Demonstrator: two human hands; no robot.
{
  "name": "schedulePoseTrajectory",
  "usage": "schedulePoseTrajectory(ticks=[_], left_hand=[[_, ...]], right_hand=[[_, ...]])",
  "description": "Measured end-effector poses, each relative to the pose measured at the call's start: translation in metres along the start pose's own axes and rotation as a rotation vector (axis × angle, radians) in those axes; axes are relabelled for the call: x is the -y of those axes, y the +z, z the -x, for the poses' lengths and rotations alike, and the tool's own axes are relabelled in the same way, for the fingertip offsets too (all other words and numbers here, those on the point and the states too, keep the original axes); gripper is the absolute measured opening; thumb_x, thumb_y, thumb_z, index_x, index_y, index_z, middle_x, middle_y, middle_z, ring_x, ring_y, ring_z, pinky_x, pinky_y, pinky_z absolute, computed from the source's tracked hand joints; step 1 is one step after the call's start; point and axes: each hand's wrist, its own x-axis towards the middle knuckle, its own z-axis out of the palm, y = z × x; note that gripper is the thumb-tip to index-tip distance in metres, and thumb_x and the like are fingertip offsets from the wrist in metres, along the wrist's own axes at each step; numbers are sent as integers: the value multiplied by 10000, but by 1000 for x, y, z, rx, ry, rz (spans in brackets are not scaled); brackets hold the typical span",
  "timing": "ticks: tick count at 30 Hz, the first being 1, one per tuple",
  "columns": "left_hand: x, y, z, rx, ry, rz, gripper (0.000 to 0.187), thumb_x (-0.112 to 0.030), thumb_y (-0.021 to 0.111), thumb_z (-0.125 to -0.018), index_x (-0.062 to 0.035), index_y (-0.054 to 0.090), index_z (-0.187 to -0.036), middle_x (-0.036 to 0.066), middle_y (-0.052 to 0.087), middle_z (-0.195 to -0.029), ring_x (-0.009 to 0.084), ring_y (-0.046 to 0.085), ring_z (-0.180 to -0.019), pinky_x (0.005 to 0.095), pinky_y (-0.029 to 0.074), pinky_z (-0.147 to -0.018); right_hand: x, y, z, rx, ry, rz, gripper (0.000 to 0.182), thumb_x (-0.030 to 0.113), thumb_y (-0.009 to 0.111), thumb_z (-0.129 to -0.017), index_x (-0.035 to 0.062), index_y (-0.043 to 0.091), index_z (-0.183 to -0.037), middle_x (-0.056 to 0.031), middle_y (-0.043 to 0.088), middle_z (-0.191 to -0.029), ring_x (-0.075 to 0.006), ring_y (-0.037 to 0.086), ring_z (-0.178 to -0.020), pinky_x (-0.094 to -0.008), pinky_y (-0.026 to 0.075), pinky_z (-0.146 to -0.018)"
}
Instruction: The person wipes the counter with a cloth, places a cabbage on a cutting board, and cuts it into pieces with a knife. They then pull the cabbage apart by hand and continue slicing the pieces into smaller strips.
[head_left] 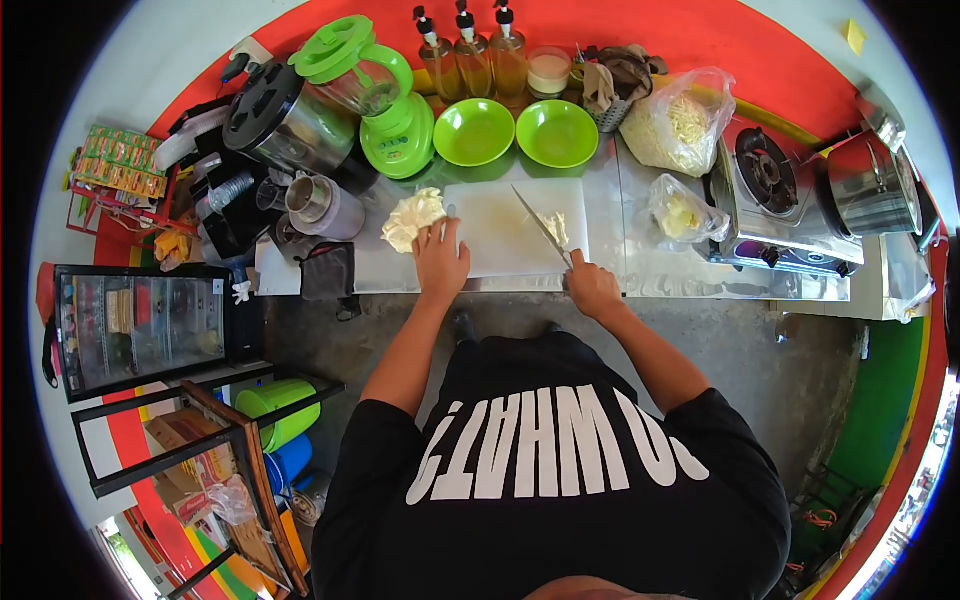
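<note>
My right hand is closed around the handle of a kitchen knife, its long blade slanting up and left over the white cutting board. A small heap of pale cut cabbage lies beside the blade on the board's right part. At the board's left edge, my left hand has its fingers stretched out, with nothing gripped in them. Those fingertips are right at a larger pale piece of cabbage, which sits on the counter just left of the board.
Two green bowls stand behind the board, near a green blender and several pump bottles. A bag of shredded cabbage, a smaller plastic bag and a gas stove are right. A dark pouch lies left.
</note>
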Motion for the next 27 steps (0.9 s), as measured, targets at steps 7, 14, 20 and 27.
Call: schedulePoseTrajectory(ticks=[7,14,20,27], left_hand=[[49,-22,-41,-2,-430,-102,1100,-524,870,-690,-243,309,-1593,253,289,-1594,436,277,-1470,676,267,-1103],[110,-16,-36,131,-318,182,1124,-469,887,-679,-162,304,-1589,250,368,-1526,451,342,-1419,583,371,-1111],[142,-23,-24,27,-75,338,1032,-385,888,-713,-86,368,-1552,222,466,-1471,398,444,-1366,523,457,-1069],[156,-52,-22,201,-425,1854,721,-327,654,-896,-49,419,-1519,155,575,-1436,334,583,-1288,508,460,-1101]], right_hand=[[50,32,-19,-202,-6,163,263,136,527,-993,24,453,-1220,-217,659,-1009,-411,708,-885,-509,579,-758],[79,44,-36,-198,47,254,332,202,564,-1009,7,458,-1256,-197,586,-1161,-375,651,-1086,-495,589,-813],[117,17,-54,-100,71,239,440,275,644,-981,0,495,-1291,-215,556,-1244,-395,612,-1159,-489,549,-951],[178,-14,-86,-219,-242,-89,456,310,656,-977,2,534,-1290,-222,542,-1291,-406,606,-1141,-466,529,-961]])
